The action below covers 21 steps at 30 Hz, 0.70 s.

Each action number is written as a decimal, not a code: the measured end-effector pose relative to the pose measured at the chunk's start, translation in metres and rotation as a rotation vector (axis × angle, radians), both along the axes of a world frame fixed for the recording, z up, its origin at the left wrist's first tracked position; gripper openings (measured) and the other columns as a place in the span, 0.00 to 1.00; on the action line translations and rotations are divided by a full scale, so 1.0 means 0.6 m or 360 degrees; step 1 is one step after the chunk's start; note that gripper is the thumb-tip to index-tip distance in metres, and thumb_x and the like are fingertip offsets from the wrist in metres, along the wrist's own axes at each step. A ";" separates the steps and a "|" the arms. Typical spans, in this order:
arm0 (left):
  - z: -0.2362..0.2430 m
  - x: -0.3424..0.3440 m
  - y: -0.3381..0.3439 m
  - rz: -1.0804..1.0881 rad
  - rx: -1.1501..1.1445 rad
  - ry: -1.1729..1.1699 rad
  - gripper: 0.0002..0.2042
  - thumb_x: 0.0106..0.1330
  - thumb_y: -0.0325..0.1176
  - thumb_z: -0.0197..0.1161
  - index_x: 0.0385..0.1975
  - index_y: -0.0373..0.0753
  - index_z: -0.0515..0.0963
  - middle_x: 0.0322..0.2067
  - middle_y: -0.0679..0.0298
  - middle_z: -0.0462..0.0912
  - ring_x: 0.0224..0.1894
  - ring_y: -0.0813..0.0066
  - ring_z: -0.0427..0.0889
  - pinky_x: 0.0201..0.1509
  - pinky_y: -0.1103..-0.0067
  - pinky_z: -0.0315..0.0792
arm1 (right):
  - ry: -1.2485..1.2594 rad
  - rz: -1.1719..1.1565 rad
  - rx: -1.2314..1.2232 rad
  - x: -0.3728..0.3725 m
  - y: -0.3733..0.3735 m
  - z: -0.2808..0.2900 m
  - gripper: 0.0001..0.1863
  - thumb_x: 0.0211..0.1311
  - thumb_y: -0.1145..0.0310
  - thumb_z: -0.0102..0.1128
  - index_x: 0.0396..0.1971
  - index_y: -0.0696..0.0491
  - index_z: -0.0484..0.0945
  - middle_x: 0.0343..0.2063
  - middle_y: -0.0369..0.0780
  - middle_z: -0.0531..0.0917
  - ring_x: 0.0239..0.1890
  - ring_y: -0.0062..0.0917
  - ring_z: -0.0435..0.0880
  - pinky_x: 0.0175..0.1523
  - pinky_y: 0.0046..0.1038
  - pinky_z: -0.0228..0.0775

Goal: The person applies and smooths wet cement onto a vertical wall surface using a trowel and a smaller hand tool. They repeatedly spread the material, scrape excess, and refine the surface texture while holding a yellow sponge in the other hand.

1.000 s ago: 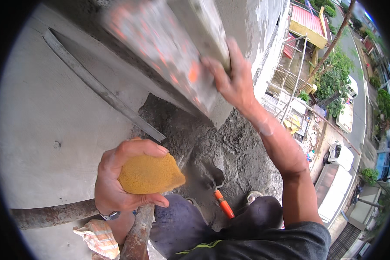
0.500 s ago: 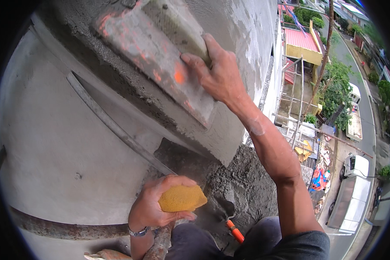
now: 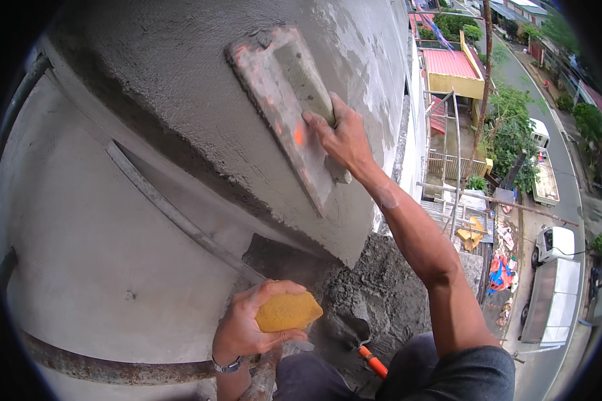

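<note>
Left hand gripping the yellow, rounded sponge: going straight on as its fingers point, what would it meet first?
Probably the rough grey mortar heap, right of the sponge, though depth is unclear; the left hand might pass above.

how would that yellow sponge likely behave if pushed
The yellow sponge in the left hand is probably soft and light for its size, judging by its foam-like surface, though absorbed water wouldn't show. Its angular end makes easy rolling unlikely.
</note>
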<state>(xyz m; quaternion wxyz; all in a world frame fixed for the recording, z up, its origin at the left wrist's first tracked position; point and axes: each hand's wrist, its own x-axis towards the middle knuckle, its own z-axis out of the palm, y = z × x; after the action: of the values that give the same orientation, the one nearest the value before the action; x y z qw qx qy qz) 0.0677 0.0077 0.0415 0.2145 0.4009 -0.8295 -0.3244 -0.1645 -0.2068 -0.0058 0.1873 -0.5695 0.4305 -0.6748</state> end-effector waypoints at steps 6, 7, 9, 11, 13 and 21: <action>-0.008 -0.034 -0.006 -0.0175 0.0010 0.0052 0.31 0.42 0.38 0.82 0.49 0.41 0.76 0.42 0.60 0.83 0.42 0.65 0.84 0.46 0.75 0.76 | -0.0520 -0.0110 0.0721 -0.064 -0.047 -0.273 0.18 0.61 0.62 0.62 0.38 0.64 0.76 0.25 0.49 0.85 0.30 0.38 0.86 0.40 0.37 0.76; -0.014 -0.041 -0.014 -0.0161 0.0001 0.0029 0.31 0.43 0.38 0.82 0.49 0.41 0.77 0.42 0.61 0.83 0.42 0.65 0.84 0.46 0.75 0.76 | -0.0643 -0.0002 0.1015 -0.100 -0.065 -0.235 0.19 0.61 0.61 0.62 0.36 0.66 0.76 0.27 0.50 0.85 0.30 0.37 0.86 0.39 0.36 0.76; -0.017 -0.045 -0.020 -0.0156 0.0000 0.0003 0.31 0.43 0.38 0.82 0.49 0.41 0.77 0.42 0.60 0.83 0.42 0.65 0.84 0.47 0.75 0.76 | -0.0598 -0.0085 0.0923 -0.115 -0.077 -0.136 0.19 0.61 0.62 0.61 0.36 0.66 0.76 0.26 0.51 0.85 0.29 0.39 0.86 0.36 0.36 0.76; -0.016 -0.033 -0.019 -0.0150 0.0012 -0.0053 0.30 0.43 0.38 0.81 0.49 0.41 0.76 0.42 0.60 0.83 0.42 0.65 0.84 0.47 0.75 0.76 | -0.0385 -0.0135 0.0349 -0.059 -0.046 -0.081 0.19 0.61 0.61 0.62 0.36 0.66 0.74 0.23 0.52 0.84 0.28 0.41 0.86 0.35 0.38 0.75; -0.004 -0.019 -0.001 -0.0154 -0.0006 -0.0112 0.31 0.44 0.38 0.81 0.50 0.42 0.76 0.42 0.60 0.83 0.42 0.65 0.84 0.47 0.75 0.76 | -0.0118 0.0038 0.0158 0.020 0.021 -0.087 0.22 0.61 0.61 0.62 0.45 0.65 0.73 0.26 0.58 0.81 0.32 0.52 0.84 0.39 0.39 0.74; -0.012 -0.026 -0.021 -0.0156 0.0059 0.0037 0.32 0.45 0.38 0.81 0.51 0.42 0.75 0.43 0.61 0.83 0.43 0.67 0.84 0.49 0.74 0.76 | -0.0416 -0.0095 0.0506 -0.053 -0.036 -0.193 0.20 0.60 0.63 0.62 0.43 0.64 0.77 0.34 0.52 0.85 0.39 0.37 0.86 0.47 0.35 0.74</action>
<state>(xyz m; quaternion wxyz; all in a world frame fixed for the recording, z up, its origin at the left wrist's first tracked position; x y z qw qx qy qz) 0.0523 -0.0051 0.0342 0.2005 0.3598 -0.8395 -0.3544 -0.1965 -0.2287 -0.1215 0.3090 -0.4274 0.5202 -0.6718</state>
